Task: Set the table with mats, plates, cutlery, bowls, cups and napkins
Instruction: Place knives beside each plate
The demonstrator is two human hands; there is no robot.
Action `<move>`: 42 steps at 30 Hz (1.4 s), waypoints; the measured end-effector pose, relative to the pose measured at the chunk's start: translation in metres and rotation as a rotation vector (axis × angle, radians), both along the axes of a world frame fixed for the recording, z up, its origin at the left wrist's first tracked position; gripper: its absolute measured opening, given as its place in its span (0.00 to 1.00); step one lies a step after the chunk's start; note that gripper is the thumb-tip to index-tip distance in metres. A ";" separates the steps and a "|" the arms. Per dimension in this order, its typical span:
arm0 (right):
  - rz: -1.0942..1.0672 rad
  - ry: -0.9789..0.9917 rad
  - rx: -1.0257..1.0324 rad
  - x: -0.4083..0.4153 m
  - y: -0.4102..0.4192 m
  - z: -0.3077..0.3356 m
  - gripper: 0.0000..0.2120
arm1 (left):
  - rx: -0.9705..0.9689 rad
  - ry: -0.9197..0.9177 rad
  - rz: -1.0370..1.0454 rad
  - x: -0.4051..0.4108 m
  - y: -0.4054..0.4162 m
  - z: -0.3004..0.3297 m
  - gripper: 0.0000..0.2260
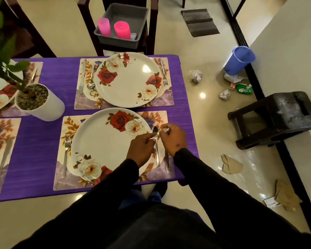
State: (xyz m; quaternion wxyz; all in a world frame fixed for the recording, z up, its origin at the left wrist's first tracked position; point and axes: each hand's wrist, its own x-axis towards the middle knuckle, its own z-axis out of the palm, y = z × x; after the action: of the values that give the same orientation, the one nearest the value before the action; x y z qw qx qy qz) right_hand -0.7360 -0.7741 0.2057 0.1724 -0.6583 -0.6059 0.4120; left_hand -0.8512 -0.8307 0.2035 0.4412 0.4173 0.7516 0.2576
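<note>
A rose-patterned plate (104, 141) lies on the near placemat (68, 178) on the purple table, with a fork (66, 155) to its left. My left hand (142, 150) pinches a spoon (156, 141) at the plate's right edge. Beside it, my right hand (172, 137) has its fingers curled on the top of a knife (167, 162) that lies on the mat. A second plate (129, 79) sits on the far mat with a knife (82, 78), spoon (91, 81) and fork (164, 74).
A white plant pot (41, 103) stands at the left beside two more place settings. A grey tub (122, 24) with two pink cups (122, 30) rests on a chair beyond the table. On the right are a black stool (276, 119), a blue cup (239, 60) and litter.
</note>
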 end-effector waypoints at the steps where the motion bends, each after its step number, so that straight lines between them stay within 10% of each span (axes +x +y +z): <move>1: -0.009 0.002 -0.003 -0.004 0.001 0.003 0.11 | 0.006 -0.018 0.026 -0.005 -0.001 0.001 0.14; 21: 0.003 0.136 0.065 0.053 0.056 0.025 0.06 | 0.208 -0.180 0.020 0.051 0.051 0.028 0.10; 42: 0.375 0.316 -0.100 0.217 0.201 0.003 0.03 | 0.136 -0.221 0.526 0.236 0.153 0.018 0.07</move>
State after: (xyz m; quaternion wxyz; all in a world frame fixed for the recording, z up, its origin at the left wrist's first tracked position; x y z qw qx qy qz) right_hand -0.5192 -0.5730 0.2087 0.1527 -0.4695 -0.6619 0.5640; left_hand -0.6156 -0.6773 0.2218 0.4094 0.2060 0.7625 0.4567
